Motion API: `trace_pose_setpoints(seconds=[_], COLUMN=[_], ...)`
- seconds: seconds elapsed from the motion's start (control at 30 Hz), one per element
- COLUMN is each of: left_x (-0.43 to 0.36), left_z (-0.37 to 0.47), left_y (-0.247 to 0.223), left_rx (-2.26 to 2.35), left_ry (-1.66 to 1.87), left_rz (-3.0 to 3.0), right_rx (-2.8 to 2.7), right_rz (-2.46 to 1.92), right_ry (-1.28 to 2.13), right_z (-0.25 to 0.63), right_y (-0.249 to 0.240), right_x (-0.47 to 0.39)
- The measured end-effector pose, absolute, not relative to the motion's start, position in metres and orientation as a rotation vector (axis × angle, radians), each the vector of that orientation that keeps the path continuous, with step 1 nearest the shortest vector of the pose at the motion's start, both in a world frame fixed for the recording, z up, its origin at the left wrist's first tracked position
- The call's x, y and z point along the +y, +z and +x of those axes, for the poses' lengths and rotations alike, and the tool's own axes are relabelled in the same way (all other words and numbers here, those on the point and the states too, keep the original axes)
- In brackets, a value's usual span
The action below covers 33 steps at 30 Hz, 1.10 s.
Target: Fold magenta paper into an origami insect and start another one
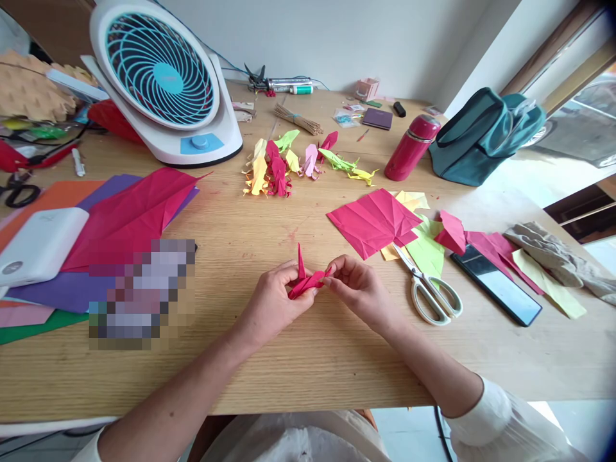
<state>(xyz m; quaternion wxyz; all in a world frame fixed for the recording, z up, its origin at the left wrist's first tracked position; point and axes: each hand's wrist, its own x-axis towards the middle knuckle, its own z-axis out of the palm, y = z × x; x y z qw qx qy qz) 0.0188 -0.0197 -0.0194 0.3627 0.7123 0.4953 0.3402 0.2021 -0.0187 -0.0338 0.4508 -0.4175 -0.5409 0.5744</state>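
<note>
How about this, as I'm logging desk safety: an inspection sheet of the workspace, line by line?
Surface: wooden table, faint red marks near the middle.
Work pieces: folded red paper in hand; small paper figures grouped beyond; scissors lying to the right.
Clutter: fan, phone and flask on the table.
Hands: left hand and right hand both on the folded red paper.
Cables: blue cable behind the fan; black cable below the table's near edge.
Surroundings: pale wall behind.

Crimson folded paper (308, 283), white fan (228, 136) with turquoise grille (139, 54), teal bag (469, 144), white-handled scissors (430, 295)
</note>
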Motion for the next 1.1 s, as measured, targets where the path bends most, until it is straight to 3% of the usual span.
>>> trace_pose_setpoints(seconds=[0.6,1.1], left_x=[-0.0256,-0.021], left_z=[0.0229,0.0257], left_y=[-0.0231,-0.0197], left_rx=[1.315,1.258], left_ry=[0.91,0.887], left_rz=[2.063,1.765], right_rx=[-1.392,-1.318], right_rz=[-1.182,-1.149], right_ry=[1.327,1.473], right_z=[0.1979,0.1991], right_y=[-0.0297,-0.0267], right_x=[-0.0217,-0.0202])
